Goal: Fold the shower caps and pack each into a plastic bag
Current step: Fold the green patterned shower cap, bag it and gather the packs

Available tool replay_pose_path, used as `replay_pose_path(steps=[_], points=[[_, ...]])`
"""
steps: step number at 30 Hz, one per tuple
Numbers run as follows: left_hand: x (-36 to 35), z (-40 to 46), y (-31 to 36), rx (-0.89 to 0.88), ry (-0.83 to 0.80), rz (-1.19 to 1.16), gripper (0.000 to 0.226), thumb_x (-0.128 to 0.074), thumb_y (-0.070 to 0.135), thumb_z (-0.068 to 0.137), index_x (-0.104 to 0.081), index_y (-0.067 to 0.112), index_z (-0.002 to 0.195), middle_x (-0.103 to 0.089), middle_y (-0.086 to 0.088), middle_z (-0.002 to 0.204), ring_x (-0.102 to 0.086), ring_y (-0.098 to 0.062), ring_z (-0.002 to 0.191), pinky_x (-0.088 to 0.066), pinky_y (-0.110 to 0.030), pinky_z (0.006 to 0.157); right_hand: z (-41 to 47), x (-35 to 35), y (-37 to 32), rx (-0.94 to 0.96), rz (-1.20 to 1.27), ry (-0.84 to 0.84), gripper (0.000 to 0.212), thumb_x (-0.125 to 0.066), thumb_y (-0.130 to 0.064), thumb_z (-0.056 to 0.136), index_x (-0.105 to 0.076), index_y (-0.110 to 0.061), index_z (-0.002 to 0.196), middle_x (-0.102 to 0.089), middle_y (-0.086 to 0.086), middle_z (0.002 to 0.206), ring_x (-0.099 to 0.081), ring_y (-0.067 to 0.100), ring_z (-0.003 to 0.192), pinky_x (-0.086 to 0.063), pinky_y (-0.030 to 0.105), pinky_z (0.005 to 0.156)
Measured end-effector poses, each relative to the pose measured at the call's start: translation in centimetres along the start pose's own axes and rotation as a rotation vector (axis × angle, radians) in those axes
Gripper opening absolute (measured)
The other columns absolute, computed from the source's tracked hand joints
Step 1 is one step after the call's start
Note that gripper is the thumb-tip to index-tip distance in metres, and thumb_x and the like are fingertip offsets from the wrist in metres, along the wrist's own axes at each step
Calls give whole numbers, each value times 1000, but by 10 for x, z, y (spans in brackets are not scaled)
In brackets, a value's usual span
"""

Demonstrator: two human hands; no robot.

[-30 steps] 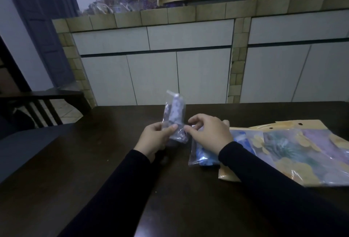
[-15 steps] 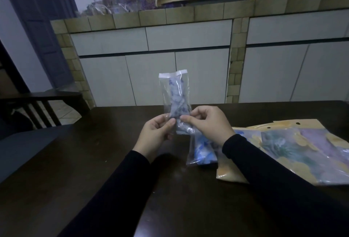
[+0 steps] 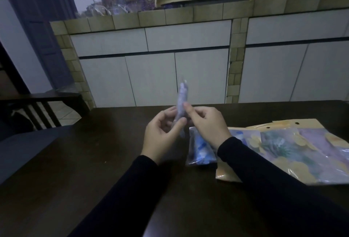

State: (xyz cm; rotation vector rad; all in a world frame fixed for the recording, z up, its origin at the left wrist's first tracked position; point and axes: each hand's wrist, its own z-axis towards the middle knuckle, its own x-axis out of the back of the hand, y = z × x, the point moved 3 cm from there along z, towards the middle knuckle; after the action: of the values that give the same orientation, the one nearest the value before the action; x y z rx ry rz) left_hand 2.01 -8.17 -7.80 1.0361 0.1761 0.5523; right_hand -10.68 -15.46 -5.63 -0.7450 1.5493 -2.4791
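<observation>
Packed plastic bag (image 3: 181,102) — narrow, upright, seen edge-on above the dark table (image 3: 94,161), pinched low between left hand (image 3: 162,134) and right hand (image 3: 205,125). Second filled bag (image 3: 200,147) lies on the table at 5 o'clock of it, under the right wrist. Flat floral packets (image 3: 294,147) — 3 o'clock.

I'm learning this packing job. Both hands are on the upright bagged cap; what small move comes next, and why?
Probably seal the top and lay it beside the packed blue bag on the table. The left hand and right hand pinch the bagged cap upright, the cap seemingly already inside.
</observation>
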Motion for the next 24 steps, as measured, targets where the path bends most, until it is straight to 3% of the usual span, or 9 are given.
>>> replay_pose_path(steps=[1,3,7,10,13,18,20,22,24], points=[[-3,-2,5,7,-85,-42,3,-71,28,83,-73,28,82,-64,7,121,-63,-10,104,-49,-16,74,0,0,0,-33,53,-28,56,-55,-72,74,-75,-21,87,-73,4,80,-68,23,82,-54,50,82],[-5,-4,8,4,-118,-64,20,-68,25,86,-72,30,67,-56,7,130,-58,-5,113,-47,-13,78,0,1,1,-61,104,-37,49,-63,-67,70,-75,-25,93,-73,2,85,-69,23,86,-54,52,82],[-3,2,3,27,101,26,11,-70,17,86,-68,27,89,-61,-1,117,-62,-5,85,-49,-16,71,3,3,4,-77,159,-22,9,-67,-23,88,-73,-20,94,-75,4,89,-71,21,87,-55,46,85],[2,6,-5,176,65,-139,37,-77,25,75,-60,29,107,-68,-6,112,-68,-18,87,-53,-26,70,2,3,1,-104,197,-75,13,-64,-10,90,-72,-16,99,-74,6,90,-71,18,85,-57,35,83],[5,5,-7,250,19,-122,38,-75,11,80,-63,16,116,-74,-14,90,-72,-18,77,-54,-24,64,-1,4,2,-108,65,-69,30,-67,-13,87,-67,-16,117,-75,3,91,-72,10,82,-57,32,83],[6,-2,-11,434,-75,-218,39,-66,6,87,-53,9,124,-69,-6,67,-58,-5,45,-44,-15,44,-6,16,-1,-32,-307,7,31,-68,-41,84,-73,-18,103,-72,2,82,-67,15,77,-56,40,78],[10,-5,-19,474,-122,-93,41,-66,10,88,-51,15,125,-71,-4,74,-63,-4,53,-49,-18,52,-14,29,-1,-36,-488,9,31,-58,-48,89,-72,-24,103,-71,-7,90,-64,11,84,-53,39,83],[6,-9,-22,395,-252,231,40,-66,17,89,-55,20,128,-72,-2,105,-68,-5,83,-55,-25,76,-29,49,3,-92,-694,46,33,-49,-47,93,-69,-27,109,-69,-8,105,-60,13,98,-46,41,92],[2,-12,-22,347,-332,467,36,-61,21,91,-59,25,127,-64,6,122,-61,-5,103,-48,-26,92,-39,63,8,-127,-876,85,33,-43,-42,95,-64,-30,117,-62,-6,120,-53,17,110,-39,43,97]])
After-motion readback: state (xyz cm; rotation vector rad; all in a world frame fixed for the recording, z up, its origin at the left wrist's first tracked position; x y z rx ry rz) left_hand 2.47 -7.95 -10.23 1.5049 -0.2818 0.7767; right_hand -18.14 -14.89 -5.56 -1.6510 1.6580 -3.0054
